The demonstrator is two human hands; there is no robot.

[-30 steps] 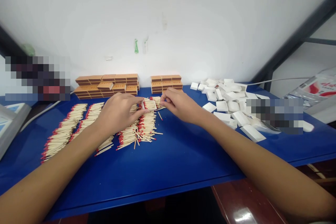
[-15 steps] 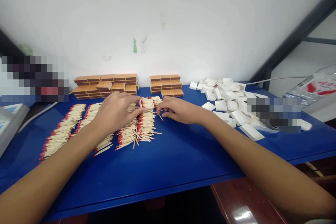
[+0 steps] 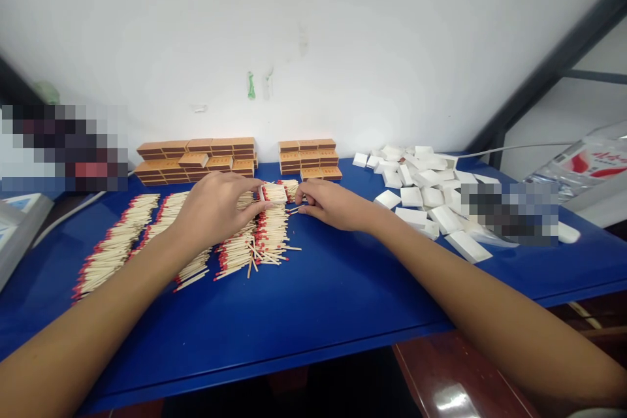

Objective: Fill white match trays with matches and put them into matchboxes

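Observation:
My left hand [image 3: 218, 208] is closed on a small white matchbox tray [image 3: 275, 193] filled with matches, held just above the rows of red-tipped matches [image 3: 247, 245] on the blue table [image 3: 313, 300]. My right hand [image 3: 333, 204] lies right of the tray, its fingertips pinched on a loose match [image 3: 295, 209] at the tray's right end.
Long rows of matches [image 3: 117, 245] spread across the table's left. Brown matchbox sleeves [image 3: 198, 160] are stacked along the white wall, with a second stack [image 3: 309, 158] beside them. A heap of white empty trays [image 3: 426, 186] lies at the right. A plastic bag [image 3: 588, 163] sits at far right.
My right hand dropped from the tray to the table, picked a loose match and drew it back toward the tray. My left hand kept still with the tray.

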